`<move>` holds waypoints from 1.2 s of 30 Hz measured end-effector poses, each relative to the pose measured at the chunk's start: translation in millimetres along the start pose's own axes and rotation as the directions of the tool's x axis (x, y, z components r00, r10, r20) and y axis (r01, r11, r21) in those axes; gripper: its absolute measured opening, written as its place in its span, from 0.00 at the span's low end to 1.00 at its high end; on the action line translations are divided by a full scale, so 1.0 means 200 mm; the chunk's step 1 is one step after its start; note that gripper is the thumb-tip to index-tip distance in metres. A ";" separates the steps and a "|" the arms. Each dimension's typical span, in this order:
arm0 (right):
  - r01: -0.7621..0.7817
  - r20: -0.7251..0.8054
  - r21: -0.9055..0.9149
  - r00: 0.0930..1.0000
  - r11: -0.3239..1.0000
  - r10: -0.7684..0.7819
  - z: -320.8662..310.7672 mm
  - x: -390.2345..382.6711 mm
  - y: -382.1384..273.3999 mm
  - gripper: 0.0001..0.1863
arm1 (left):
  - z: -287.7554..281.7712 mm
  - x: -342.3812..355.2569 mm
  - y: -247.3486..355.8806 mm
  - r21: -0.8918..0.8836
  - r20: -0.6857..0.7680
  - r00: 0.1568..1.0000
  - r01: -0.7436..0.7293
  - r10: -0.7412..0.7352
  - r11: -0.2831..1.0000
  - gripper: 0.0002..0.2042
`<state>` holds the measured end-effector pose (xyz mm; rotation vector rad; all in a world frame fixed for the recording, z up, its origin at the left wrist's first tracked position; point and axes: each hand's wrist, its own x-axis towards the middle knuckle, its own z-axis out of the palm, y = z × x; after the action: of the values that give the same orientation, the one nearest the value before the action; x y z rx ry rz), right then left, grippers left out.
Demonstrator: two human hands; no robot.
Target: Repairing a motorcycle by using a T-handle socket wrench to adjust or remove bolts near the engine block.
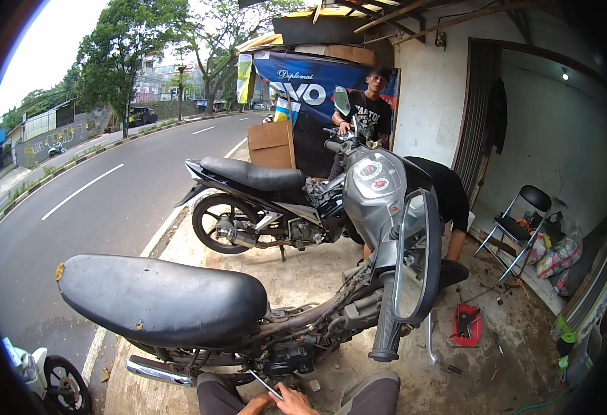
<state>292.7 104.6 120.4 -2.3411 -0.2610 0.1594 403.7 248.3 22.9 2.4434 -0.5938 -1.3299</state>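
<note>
In front of me stands a motorcycle with a worn black seat [165,297] and its frame and engine [291,360] uncovered. My right hand [293,401] is low at the bottom edge, closed around a slim metal rod-shaped tool [264,383]. The tool slants up and left, its far end by the lower engine area. Close beside it is my left hand [256,404], its fingers partly hidden near the right hand, so I cannot tell its grip. My knees show on both sides of the hands.
The handlebar grip [385,325] and mirror [416,256] jut toward me at right. A red tool tray [466,324] and loose tools lie on the concrete. Behind stand a second motorcycle [262,178] and a person [370,114]; another person [436,190] bends behind the front end.
</note>
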 end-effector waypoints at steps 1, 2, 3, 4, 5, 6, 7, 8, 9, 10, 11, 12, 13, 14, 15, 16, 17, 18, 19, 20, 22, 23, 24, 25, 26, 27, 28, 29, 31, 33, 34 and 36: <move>0.003 0.002 -0.001 1.000 1.000 -0.003 0.00 0.00 0.01 0.29 | -0.01 -0.01 0.00 0.001 0.005 1.000 -0.003 0.003 1.000 0.32; 0.016 -0.021 0.003 1.000 1.000 -0.016 0.01 0.01 0.01 0.29 | -0.02 -0.02 0.01 0.001 0.009 1.000 -0.006 0.006 1.000 0.32; 0.023 -0.048 0.008 0.999 1.000 -0.022 0.01 0.01 0.03 0.28 | -0.02 -0.02 0.01 0.005 0.019 1.000 -0.012 0.012 1.000 0.32; 0.019 -0.048 0.007 0.999 1.000 -0.018 0.02 0.02 0.03 0.28 | -0.02 -0.03 0.02 0.008 0.030 0.999 -0.019 0.019 1.000 0.32; 0.016 -0.063 0.004 0.998 1.000 -0.016 0.02 0.03 0.04 0.27 | -0.02 -0.03 0.04 0.012 0.040 0.999 -0.027 0.026 1.000 0.32; 0.012 -0.077 0.001 0.997 1.000 -0.012 0.02 0.03 0.04 0.27 | -0.02 -0.03 0.05 0.015 0.051 0.998 -0.035 0.034 0.999 0.32; 0.006 -0.078 -0.001 0.997 1.000 -0.006 -0.01 0.04 0.04 0.27 | -0.02 -0.04 0.07 0.019 0.063 0.997 -0.044 0.043 0.999 0.33; -0.056 0.049 -0.007 0.997 0.998 0.057 -0.06 0.07 -0.01 0.24 | 0.00 -0.06 0.06 0.008 0.069 0.997 -0.039 0.039 0.999 0.33; -0.129 0.161 -0.021 0.978 0.991 0.131 -0.09 0.08 -0.04 0.21 | 0.00 -0.06 0.07 0.011 0.081 0.996 -0.046 0.045 0.999 0.33; -0.135 0.162 -0.022 0.977 0.991 0.136 -0.08 0.08 -0.02 0.21 | 0.01 -0.07 0.08 0.013 0.093 0.994 -0.053 0.052 0.999 0.33; -0.115 0.113 0.038 0.987 0.993 0.110 -0.06 0.10 0.03 0.21 | 0.03 -0.08 0.09 0.013 0.106 0.993 -0.060 0.059 0.998 0.33; -0.086 0.073 0.097 0.994 0.992 0.079 -0.04 0.12 0.05 0.21 | 0.05 -0.10 0.09 0.004 0.115 0.992 -0.060 0.059 0.998 0.33; -0.074 0.036 0.109 0.997 0.991 0.070 -0.02 0.13 0.07 0.21 | 0.08 -0.12 0.08 -0.008 0.124 0.991 -0.059 0.060 0.998 0.33; -0.035 -0.031 0.046 0.999 0.998 0.037 -0.01 0.13 0.09 0.21 | 0.11 -0.13 0.09 -0.017 0.138 0.988 -0.064 0.066 0.998 0.33; -0.038 -0.067 0.085 0.997 0.996 0.044 -0.01 0.13 0.09 0.21 | 0.15 -0.14 0.10 -0.027 0.154 0.985 -0.069 0.072 0.997 0.34; -0.039 -0.099 0.121 0.994 0.992 0.051 -0.01 0.12 0.12 0.20 | 0.20 -0.14 0.12 -0.043 0.168 0.983 -0.072 0.079 0.996 0.34; 0.032 -0.168 0.168 0.986 0.985 -0.004 0.03 0.14 0.18 0.19 | 0.24 -0.12 0.07 -0.101 0.066 0.995 -0.069 0.076 0.992 0.37; 0.017 -0.203 0.203 0.979 0.979 0.025 0.04 0.15 0.25 0.19 | 0.17 -0.30 0.17 -0.219 0.002 0.986 -0.162 0.167 0.962 0.34; 0.028 -0.220 0.225 0.975 0.974 0.023 0.02 0.14 0.25 0.19 | 0.05 -0.56 0.33 -0.338 -0.040 0.956 -0.287 0.291 0.896 0.28; 0.019 -0.233 0.235 0.972 0.972 0.037 0.02 0.14 0.25 0.19 | -0.01 -0.73 0.43 -0.417 -0.107 0.899 -0.428 0.424 0.802 0.19; 0.090 -0.329 0.135 0.943 0.987 -0.041 0.00 0.15 0.25 0.21 | -0.06 -1.01 0.63 -0.330 -0.403 0.623 -0.782 0.670 0.529 0.14; 0.053 -0.288 0.167 0.958 0.984 -0.003 -0.02 0.15 0.24 0.20 | -0.08 -1.11 0.72 -0.336 -0.445 0.538 -0.841 0.715 0.424 0.14; -0.134 -0.093 0.325 0.981 0.936 0.173 -0.08 0.14 0.17 0.19 | -0.09 -1.19 0.78 -0.339 -0.495 0.450 -0.888 0.743 0.312 0.13; -0.166 -0.074 0.384 0.975 0.908 0.210 -0.16 0.11 0.05 0.18 | -0.11 -1.25 0.81 -0.367 -0.514 0.435 -0.890 0.739 0.269 0.14; -0.172 -0.042 0.364 0.979 0.915 0.201 -0.18 0.13 0.04 0.17 | -0.13 -1.30 0.82 -0.393 -0.536 0.421 -0.891 0.732 0.225 0.14; -0.148 -0.076 0.373 0.979 0.916 0.189 -0.20 0.12 0.06 0.17 | -0.15 -1.32 0.84 -0.454 -0.565 0.473 -0.862 0.676 0.223 0.14; -0.061 -0.144 0.313 0.983 0.948 0.110 -0.17 0.14 0.08 0.17 | -0.13 -1.24 0.79 -0.451 -0.672 0.445 -0.880 0.592 0.148 0.11; 0.022 -0.213 0.260 0.976 0.965 0.035 -0.17 0.14 0.14 0.17 | -0.16 -1.23 0.78 -0.437 -0.732 0.466 -0.881 0.497 0.183 0.10; 0.042 -0.104 0.429 0.995 0.902 0.003 -0.19 0.12 0.17 0.17 | -0.20 -1.28 0.84 -0.598 -0.754 0.602 -0.795 0.263 0.105 0.11; -0.174 -0.031 0.440 0.978 0.881 0.208 -0.21 0.12 0.09 0.17 | -0.23 -1.19 0.78 -0.594 -0.799 0.597 -0.802 0.068 0.065 0.13; -0.182 -0.002 0.429 0.979 0.885 0.202 -0.20 0.10 0.09 0.17 | -0.23 -1.18 0.74 -0.643 -0.765 0.642 -0.766 0.049 0.000 0.19; -0.201 0.018 0.498 0.975 0.844 0.221 -0.20 0.12 0.08 0.17 | -0.26 -1.19 0.70 -0.680 -0.700 0.712 -0.642 0.055 -0.356 0.26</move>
<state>325.1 71.5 135.6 -1.8455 0.0612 0.2549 303.1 245.6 284.2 0.7494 -0.0192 -0.3907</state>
